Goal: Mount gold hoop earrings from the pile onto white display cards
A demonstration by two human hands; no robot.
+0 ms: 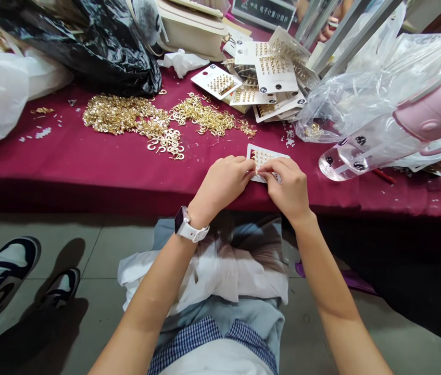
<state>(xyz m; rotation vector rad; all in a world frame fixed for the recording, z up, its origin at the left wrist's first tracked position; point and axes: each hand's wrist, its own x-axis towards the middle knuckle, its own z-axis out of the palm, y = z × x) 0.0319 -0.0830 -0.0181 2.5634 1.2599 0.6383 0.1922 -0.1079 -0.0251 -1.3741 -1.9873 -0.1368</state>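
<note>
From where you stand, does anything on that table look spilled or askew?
Yes: tiny white bits lie scattered on the red cloth, left of the gold heap, like spilled scraps. To the right, the stack of cards looks askew, its cards overlapping at mixed angles.

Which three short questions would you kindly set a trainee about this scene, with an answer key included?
1. Multiple choice: where is the watch with the white strap worn?
A) On the right wrist
B) On the left wrist
C) On both wrists

2. True or false: the left hand and the right hand are both at a small white card that bears gold-coloured pieces.

3. Fill in the missing words: the heaps of loose gold-coloured pieces lie on a ____ cloth.

Key: 1. B; 2. true; 3. dark red
</note>
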